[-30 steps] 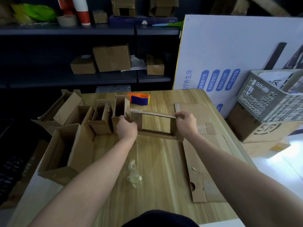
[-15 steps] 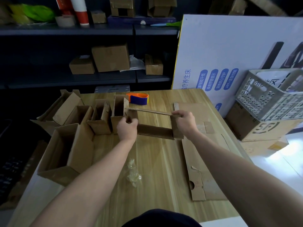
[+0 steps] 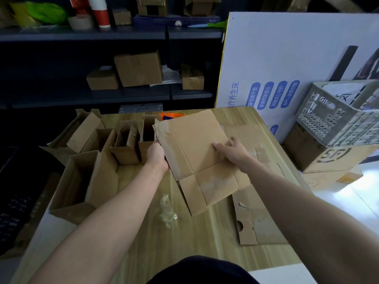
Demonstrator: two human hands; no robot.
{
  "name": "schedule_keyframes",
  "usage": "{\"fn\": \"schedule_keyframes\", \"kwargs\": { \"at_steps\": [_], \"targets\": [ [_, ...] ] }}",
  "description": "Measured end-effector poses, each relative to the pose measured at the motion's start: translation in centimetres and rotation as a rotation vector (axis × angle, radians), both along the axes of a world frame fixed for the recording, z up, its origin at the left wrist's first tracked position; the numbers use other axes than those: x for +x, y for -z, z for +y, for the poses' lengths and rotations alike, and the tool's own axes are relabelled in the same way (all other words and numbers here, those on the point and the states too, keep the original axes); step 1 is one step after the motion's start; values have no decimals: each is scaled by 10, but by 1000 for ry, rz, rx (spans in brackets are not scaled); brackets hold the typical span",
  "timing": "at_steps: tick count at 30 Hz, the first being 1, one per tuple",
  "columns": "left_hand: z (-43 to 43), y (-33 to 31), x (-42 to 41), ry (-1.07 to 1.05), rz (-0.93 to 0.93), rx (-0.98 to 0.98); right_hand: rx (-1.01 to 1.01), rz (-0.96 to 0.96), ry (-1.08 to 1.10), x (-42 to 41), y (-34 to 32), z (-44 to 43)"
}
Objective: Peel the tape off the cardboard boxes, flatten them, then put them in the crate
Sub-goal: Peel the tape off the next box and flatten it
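Collapsed from an open sleeve into a flat sheet, the box (image 3: 196,152) is held above the table (image 3: 143,232), long axis running near-to-far, left hand (image 3: 156,155) gripping its left edge and right hand (image 3: 233,152) its right edge, nearer the crate (image 3: 336,119) standing off to the right.

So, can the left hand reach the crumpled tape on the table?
Probably yes: the crumpled tape lies on bare tabletop near the left hand, nothing between, but that hand first must release the flattened box.
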State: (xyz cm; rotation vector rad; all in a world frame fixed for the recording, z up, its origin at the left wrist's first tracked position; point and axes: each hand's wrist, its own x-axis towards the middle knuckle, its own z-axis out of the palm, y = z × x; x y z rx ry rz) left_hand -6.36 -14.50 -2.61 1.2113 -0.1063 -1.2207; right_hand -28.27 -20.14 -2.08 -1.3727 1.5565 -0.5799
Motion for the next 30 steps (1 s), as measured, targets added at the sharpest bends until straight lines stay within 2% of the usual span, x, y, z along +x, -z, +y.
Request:
{"fn": "schedule_keyframes", "kwargs": {
  "at_steps": [3, 5, 7, 10, 14, 24, 30],
  "targets": [
    [-1, 4, -1, 55, -111, 145, 82, 40, -4, -15, 5, -2],
    [-3, 8, -5, 166, -137, 216, 85, 54, 95, -22, 12, -4],
    [-3, 16, -17, 353, -179, 291, 67, 108, 161, -29, 21, -4],
    [-1, 35, -49, 611, -358, 384, 28, 260, 163, -43, 30, -1],
    [-6, 57, -91, 687, -571, 411, 25, 313, 221, -84, 45, 3],
    [-14, 101, -207, 965, -784, 474, 243, 452, 291, -190, 96, 17],
    [-20, 120, -232, 982, -920, 547, 289, 470, 220, -208, 112, 8]
  ]
}}
